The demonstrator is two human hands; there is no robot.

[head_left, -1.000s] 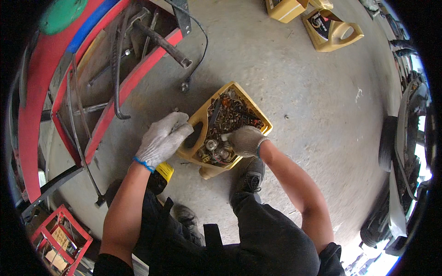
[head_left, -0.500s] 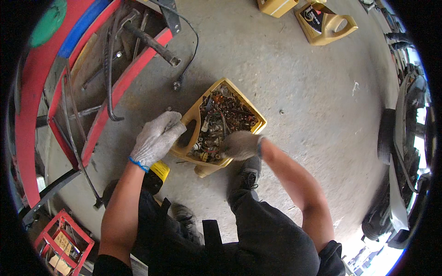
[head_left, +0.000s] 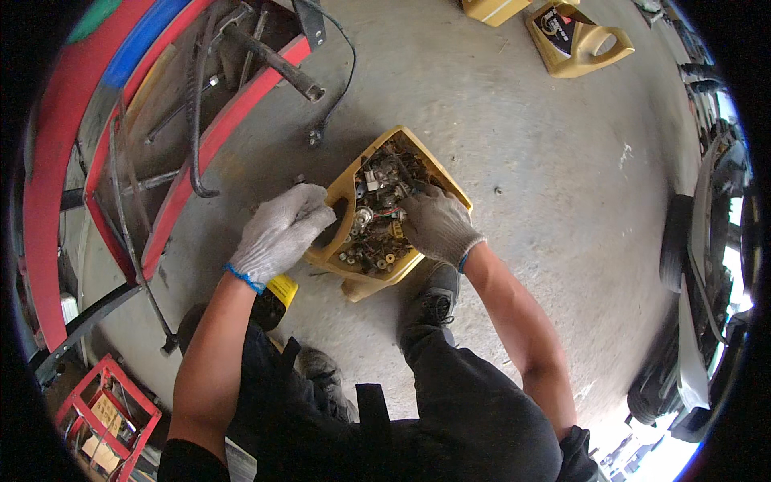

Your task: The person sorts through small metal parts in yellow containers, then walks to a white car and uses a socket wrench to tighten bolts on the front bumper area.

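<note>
Gold cut-open jug (head_left: 377, 281) of jumbled hardware (head_left: 369, 249)

It lies on the floor between two gloved hands. At its three o'clock the right hand (head_left: 440, 226) dips in, fingertips lost among the parts; whether they clamp anything, I cannot tell. At nine, the left hand (head_left: 287, 229) keeps its fingers together beside the handle (head_left: 344, 193), any grip hidden. Two other gold jugs (head_left: 580, 48) sit toward one o'clock, one cut off by the upper edge. One red frame (head_left: 234, 122) crowds ten; grey floor (head_left: 546, 177) stretches from two to three, reaching a dark tyre (head_left: 675, 241).
</note>
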